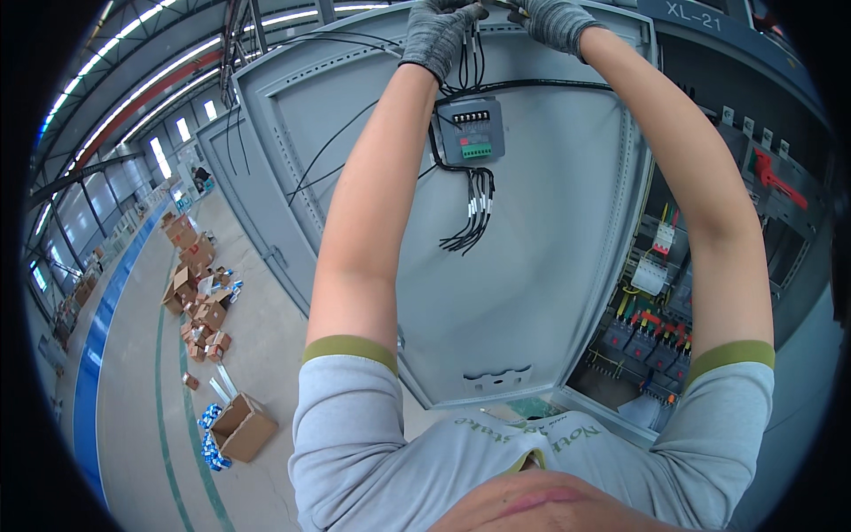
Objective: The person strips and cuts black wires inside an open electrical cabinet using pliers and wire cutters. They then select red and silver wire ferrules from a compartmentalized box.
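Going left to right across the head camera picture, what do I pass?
Scattered cardboard boxes on the floor → open grey cabinet door → small meter module with black wires → cabinet interior with breakers and coloured wiring. Both gloved hands work at the door's top edge.

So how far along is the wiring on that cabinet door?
Done: a small grey module sits on the inside of the open cabinet door, with black wires running into it from above. In hand: the gloved left hand and right hand work on the black wires at the door's top edge. Left: a bundle of loose wire ends hangs unconnected below the module.
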The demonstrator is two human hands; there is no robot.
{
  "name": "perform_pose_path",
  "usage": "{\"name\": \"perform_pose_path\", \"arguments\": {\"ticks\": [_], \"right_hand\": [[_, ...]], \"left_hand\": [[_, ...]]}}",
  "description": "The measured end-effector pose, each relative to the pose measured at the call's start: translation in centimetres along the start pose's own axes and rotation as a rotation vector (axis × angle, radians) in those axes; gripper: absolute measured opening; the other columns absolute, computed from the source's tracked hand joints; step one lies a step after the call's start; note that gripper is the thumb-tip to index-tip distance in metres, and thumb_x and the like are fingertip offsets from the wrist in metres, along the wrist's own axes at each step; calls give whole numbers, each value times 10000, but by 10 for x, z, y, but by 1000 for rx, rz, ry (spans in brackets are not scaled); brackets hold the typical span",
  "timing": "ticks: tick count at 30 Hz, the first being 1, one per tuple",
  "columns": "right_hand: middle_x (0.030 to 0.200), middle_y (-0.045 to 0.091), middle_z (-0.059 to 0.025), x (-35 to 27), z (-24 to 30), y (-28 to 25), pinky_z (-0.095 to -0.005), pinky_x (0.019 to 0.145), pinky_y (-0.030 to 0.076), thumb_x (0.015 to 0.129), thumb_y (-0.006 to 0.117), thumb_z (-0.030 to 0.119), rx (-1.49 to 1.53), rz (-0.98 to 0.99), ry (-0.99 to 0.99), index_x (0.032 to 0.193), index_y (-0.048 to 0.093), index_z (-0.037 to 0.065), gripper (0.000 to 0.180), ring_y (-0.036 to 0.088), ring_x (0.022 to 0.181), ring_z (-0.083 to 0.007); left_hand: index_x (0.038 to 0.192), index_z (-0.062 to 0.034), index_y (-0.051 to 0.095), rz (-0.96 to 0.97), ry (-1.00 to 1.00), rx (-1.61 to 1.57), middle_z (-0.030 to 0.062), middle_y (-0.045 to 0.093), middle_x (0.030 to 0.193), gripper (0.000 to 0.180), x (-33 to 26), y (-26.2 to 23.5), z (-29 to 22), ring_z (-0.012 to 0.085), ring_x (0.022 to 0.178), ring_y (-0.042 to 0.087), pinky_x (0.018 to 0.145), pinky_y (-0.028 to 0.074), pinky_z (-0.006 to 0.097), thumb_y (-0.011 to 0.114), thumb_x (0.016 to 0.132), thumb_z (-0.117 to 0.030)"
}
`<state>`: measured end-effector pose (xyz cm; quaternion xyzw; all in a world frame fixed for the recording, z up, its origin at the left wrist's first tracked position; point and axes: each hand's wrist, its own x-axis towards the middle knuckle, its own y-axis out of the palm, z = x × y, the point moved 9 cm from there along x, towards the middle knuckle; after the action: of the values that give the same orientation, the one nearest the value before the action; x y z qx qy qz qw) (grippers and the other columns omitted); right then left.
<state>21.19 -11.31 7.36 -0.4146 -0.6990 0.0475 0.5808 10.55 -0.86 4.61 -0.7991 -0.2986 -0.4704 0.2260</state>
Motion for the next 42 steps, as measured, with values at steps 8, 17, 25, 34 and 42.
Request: {"name": "perform_pose_path", "arguments": {"ticks": [8, 17, 25, 34, 42], "right_hand": [[679, 594, -32, -134, 5, -56, -320, 592, 516, 892, 658, 387, 824, -259, 254, 939, 606, 68, 327, 608, 630, -140], [669, 547, 33, -434, 115, 123, -233, 498, 460, 868, 710, 264, 1709, 368, 850, 955, 577, 102, 227, 548, 559, -73], [826, 576, -39, -594, 252, 153, -273, 711, 500, 919, 641, 147, 2087, 1108, 893, 1233, 496, 30, 364, 580, 777, -128], [895, 656, -91, -604, 250, 171, -293, 772, 517, 979, 553, 243, 2062, 1237, 915, 1266, 511, 18, 368, 624, 823, -163], [888, 664, -107, -600, 248, 173, -307, 748, 544, 924, 619, 143, 1980, 1213, 737, 1057, 584, -8, 205, 655, 821, -179]], "left_hand": [[1183, 2, 594, 121, 66, 72, 101, 665, 1044, 420, 0, -18, -7, 161, 936, 628, 757, 517, 259, 753, 808, -99], [1089, -34, 616, -304, 387, 525, 75, 674, 1000, 264, -102, -47, -105, 101, 776, 608, 715, 514, 257, 709, 858, -122], [1179, -10, 576, -175, 3, 311, 84, 628, 1133, 263, -236, -32, -19, 116, 929, 590, 816, 491, 239, 590, 916, -19], [1260, -15, 543, -437, -66, -271, 125, 621, 1068, 341, -172, -82, 27, 135, 865, 616, 743, 544, 243, 616, 936, -92], [1094, -8, 642, -214, 182, 343, 117, 677, 942, 218, -95, -79, -20, 147, 746, 650, 620, 538, 243, 626, 943, -163]]}}
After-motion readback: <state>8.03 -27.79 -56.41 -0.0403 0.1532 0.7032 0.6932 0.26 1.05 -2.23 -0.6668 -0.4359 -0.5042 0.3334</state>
